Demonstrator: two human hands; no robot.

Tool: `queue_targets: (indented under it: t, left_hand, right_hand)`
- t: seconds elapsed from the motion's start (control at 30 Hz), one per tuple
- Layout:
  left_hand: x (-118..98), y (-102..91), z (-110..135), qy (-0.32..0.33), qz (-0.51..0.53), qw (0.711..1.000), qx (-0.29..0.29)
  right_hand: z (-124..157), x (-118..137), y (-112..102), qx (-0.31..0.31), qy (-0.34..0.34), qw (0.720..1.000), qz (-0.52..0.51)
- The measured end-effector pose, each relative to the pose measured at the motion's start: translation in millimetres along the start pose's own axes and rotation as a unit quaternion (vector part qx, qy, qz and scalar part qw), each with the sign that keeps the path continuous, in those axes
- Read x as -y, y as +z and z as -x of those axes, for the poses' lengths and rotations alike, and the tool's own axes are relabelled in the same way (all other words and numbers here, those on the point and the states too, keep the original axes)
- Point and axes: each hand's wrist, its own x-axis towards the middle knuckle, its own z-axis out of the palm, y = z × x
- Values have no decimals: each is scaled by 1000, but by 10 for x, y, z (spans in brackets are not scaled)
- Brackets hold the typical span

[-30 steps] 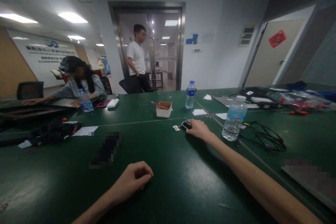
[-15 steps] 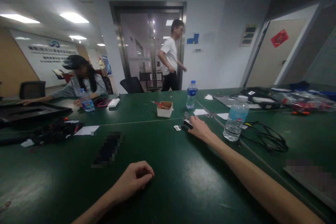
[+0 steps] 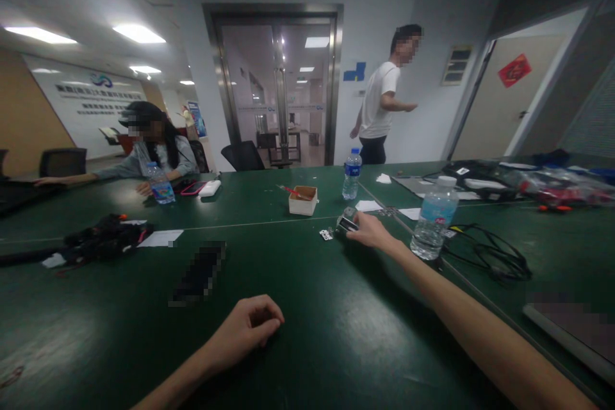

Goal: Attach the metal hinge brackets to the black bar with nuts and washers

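Note:
My right hand reaches out over the green table, its fingers closed on a small dark box-like object with a clear or silvery end. Its exact kind is too small to make out. Just left of it lie small white pieces with dark dots. My left hand rests on the table nearer to me, fingers curled in toward the thumb, with nothing visible in the hollow. Beyond the pieces stands a small open cardboard box with a red-handled tool across it.
Water bottles stand behind my right hand, beside my right forearm and at the far left. A black cable lies at the right. A dark blurred slab lies left. One person sits across; another walks behind.
The object in my right hand has turned slightly, and the hand's grip has shifted a little. My left hand stays put. The walking person has moved right, past the glass door.

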Motion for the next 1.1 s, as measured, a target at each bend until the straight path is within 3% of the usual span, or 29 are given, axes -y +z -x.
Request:
queue_targets:
  t: [0.3, 0.5, 0.73, 0.97, 1.1]
  left_hand:
    - [-32, -4, 9, -15, -2, 1000, -1]
    - [17, -24, 4, -3, 10, 1000, 13]
    - [50, -17, -8, -2, 11, 1000, 6]
    - [-47, 13, -3, -9, 2, 1000, -8]
    - [-25, 3, 2, -2, 12, 1000, -5]
  right_hand:
    - [-89, -237, -57, 130, 3, 978, -163]
    - [-66, -315, -81, 181, 76, 908, -371]
    - [-76, -330, -116, 187, 101, 886, -411]
    - [-62, -328, -121, 229, 108, 865, -434]
    - [41, -145, -271, 283, 39, 887, -362]
